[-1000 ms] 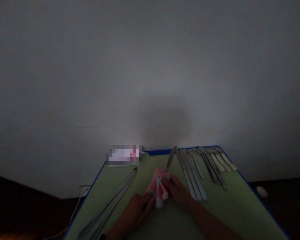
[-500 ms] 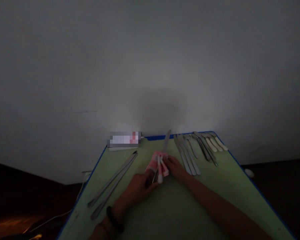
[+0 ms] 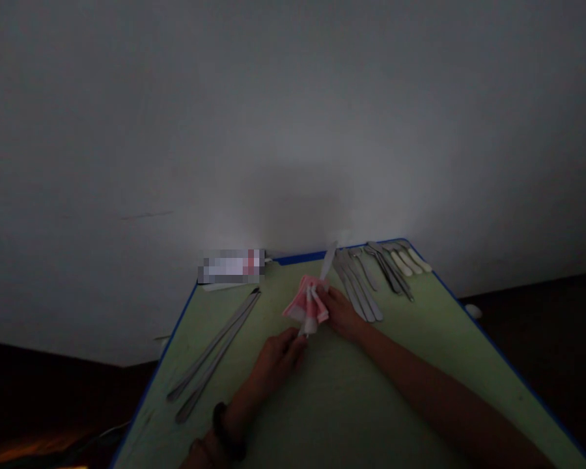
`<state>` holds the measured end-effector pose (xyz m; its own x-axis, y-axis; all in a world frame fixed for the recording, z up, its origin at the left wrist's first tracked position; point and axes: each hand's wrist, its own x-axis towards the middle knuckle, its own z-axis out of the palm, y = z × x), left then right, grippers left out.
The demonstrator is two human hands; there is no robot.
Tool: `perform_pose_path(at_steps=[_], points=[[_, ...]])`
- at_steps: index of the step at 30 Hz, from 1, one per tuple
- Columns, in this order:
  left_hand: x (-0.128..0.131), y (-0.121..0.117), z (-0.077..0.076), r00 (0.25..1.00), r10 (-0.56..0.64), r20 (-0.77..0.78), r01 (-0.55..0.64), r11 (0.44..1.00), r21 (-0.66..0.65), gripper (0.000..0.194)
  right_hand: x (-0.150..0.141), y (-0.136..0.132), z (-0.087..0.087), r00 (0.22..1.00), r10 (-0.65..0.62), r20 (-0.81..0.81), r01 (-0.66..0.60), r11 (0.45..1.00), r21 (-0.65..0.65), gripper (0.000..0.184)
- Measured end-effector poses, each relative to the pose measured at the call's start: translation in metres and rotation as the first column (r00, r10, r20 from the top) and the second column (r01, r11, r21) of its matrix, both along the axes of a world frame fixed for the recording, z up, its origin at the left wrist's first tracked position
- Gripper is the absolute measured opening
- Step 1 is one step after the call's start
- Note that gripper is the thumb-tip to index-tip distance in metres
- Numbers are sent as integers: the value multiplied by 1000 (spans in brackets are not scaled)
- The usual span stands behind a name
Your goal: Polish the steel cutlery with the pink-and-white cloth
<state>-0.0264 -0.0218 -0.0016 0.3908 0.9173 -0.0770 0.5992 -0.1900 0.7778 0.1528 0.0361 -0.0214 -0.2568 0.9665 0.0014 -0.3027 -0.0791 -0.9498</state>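
Observation:
A table knife (image 3: 329, 260) is held over the middle of the table, its blade pointing away towards the wall. Folds of a pink and white cloth (image 3: 303, 305) wrap part of it. My right hand (image 3: 340, 314) pinches the cloth around the knife from the right side. At the near end, the fingers of my left hand (image 3: 277, 357) close on the tip of the handle, just below the hanging cloth. The middle of the knife is hidden by the cloth.
Several metal knives (image 3: 359, 290) lie in a row right of my right hand. Beyond them are dark-handled utensils (image 3: 393, 272) and cream-handled cutlery (image 3: 410, 260). Two long metal utensils (image 3: 215, 355) lie at left. A blurred-out box (image 3: 232, 267) sits by the wall on the blue-edged table (image 3: 361, 397).
My left hand has drawn back towards the handle's end, out from under the cloth. The cloth now hangs more spread out. The whole view has shifted slightly.

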Motion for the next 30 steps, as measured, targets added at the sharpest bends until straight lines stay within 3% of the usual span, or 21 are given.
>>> perform_pose_path(at_steps=[3, 6, 11, 16, 19, 22, 24, 27, 30], points=[[3, -1, 2, 1000, 7, 12, -7, 1000, 13, 40, -2, 0, -2, 996, 83, 14, -84, 996, 32, 41], [3, 2, 2, 993, 110, 34, -111, 994, 22, 38, -4, -1, -2, 982, 180, 58, -182, 983, 37, 40], [4, 7, 0, 985, 159, 66, -159, 987, -7, 37, -4, -3, 0, 986, 93, 139, -102, 993, 58, 32], [1, 5, 2, 994, 58, 94, -55, 998, -35, 36, -3, -4, 0, 979, 140, 147, -148, 988, 48, 29], [-6, 2, 6, 989, -90, 115, 106, 984, -141, 39, -4, -2, -4, 985, 156, 68, -156, 988, 1, 27], [-12, 0, 9, 960, -247, 132, 273, 932, -240, 44, -7, 4, -8, 991, -37, -132, 20, 991, -132, 29], [-12, 0, 9, 953, -262, 152, 293, 926, -239, 46, -9, 8, -9, 947, -175, -271, 112, 967, -230, 29], [-7, 1, 4, 967, -116, 226, 166, 961, -219, 45, -9, 11, -8, 910, -194, -367, 97, 959, -267, 29], [-3, 6, -4, 930, 130, 342, -29, 958, -285, 45, -8, 8, -9, 948, -97, -304, 45, 984, -172, 28]])
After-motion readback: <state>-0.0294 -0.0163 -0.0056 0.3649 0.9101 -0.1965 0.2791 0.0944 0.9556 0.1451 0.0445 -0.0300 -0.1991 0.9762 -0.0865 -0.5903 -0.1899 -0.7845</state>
